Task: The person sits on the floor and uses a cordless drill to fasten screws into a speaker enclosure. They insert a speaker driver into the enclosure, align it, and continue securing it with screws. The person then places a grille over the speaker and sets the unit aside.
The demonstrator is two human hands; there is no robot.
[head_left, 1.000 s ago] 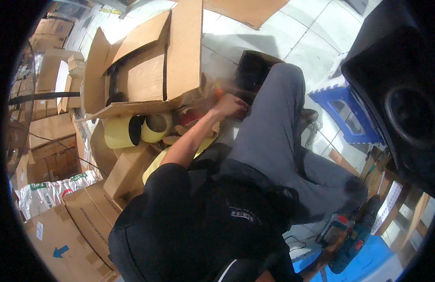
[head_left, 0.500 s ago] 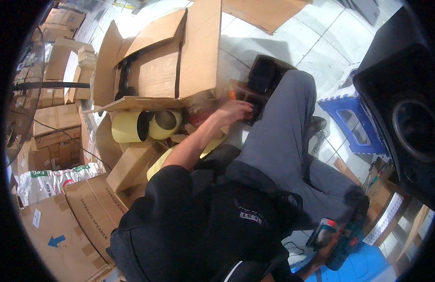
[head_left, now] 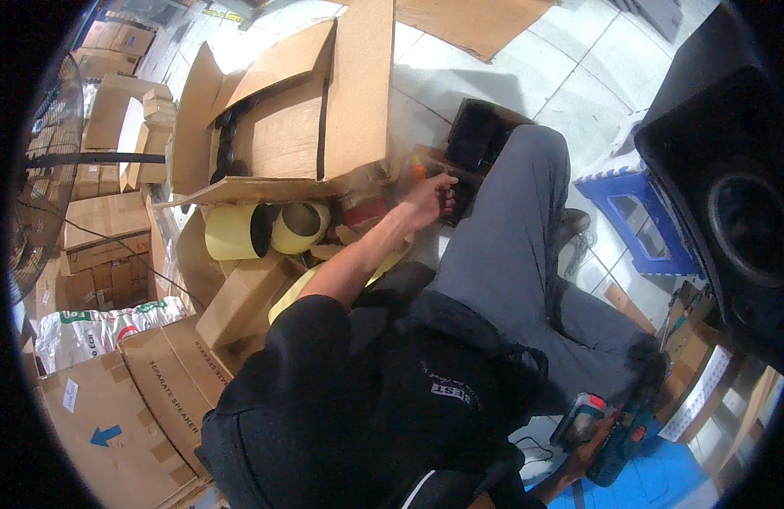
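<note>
My left hand (head_left: pixel 432 200) is just above a small open box (head_left: pixel 456 161) with dark compartments, beside my raised knee. Its fingers are curled together, and anything in them is too small or hidden to make out. An orange-handled tool (head_left: pixel 419 168) stands next to that hand, its lower part out of sight. Low on the right, my right hand (head_left: pixel 588 444) grips a cordless drill (head_left: pixel 627 437), teal and black with a red-and-grey battery (head_left: pixel 585 416). The drill is beside my bent leg, its front end pointing up and away.
A large open cardboard box (head_left: pixel 358 102) stands at the left, with yellow rolls (head_left: pixel 229 232) below it. Closed cartons (head_left: pixel 112 416) and a fan (head_left: pixel 48 178) line the left side. At the right, a black speaker cabinet (head_left: pixel 718 195) rests by a blue-and-white stool (head_left: pixel 642 220).
My left hand has lifted slightly from the compartments, and its fingers have curled in. My right hand still holds the drill in nearly the same place.
</note>
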